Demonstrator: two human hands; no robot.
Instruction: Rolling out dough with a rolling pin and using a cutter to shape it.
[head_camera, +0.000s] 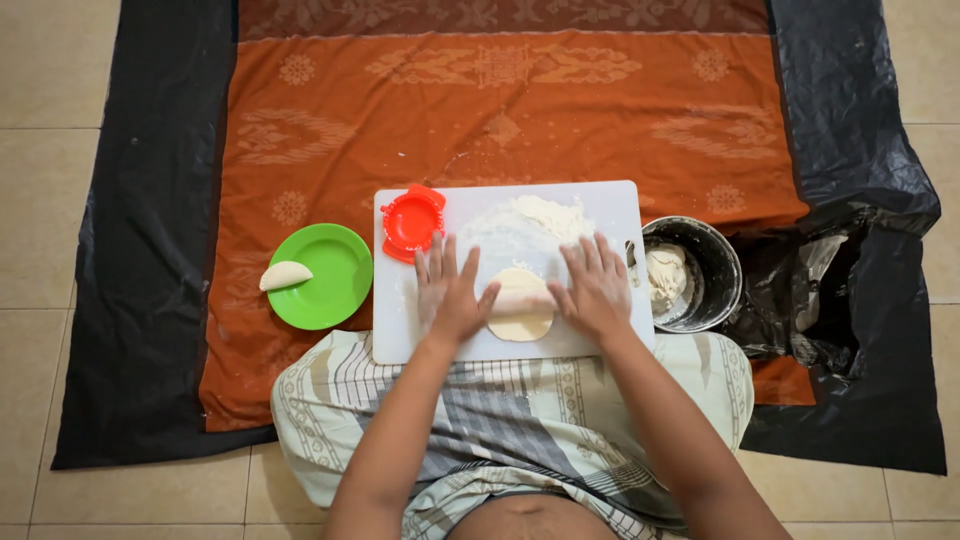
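We see a flat round of pale dough lying near the front edge of a white board, between two hands pressed palm-down on either side of it. A pale rolling pin seems to run across the round under both palms, though we cannot tell for sure. The left hand sits at the dough's 9 o'clock, fingers spread apart and flat, thumb reaching toward the round. The right hand sits at 3 o'clock, fingers likewise splayed and gripping nothing. At 12 o'clock from the dough, a loose heap of flour dusts the board. At 10 o'clock, a red round press rests on the board's far left corner. Off the board at 9 o'clock stands a green plate with one folded dumpling on its left rim. At 3 o'clock, just beside the board, a metal bowl holds a lump of dough. Everything lies on an orange patterned cloth spread over black plastic sheeting on a tiled floor.
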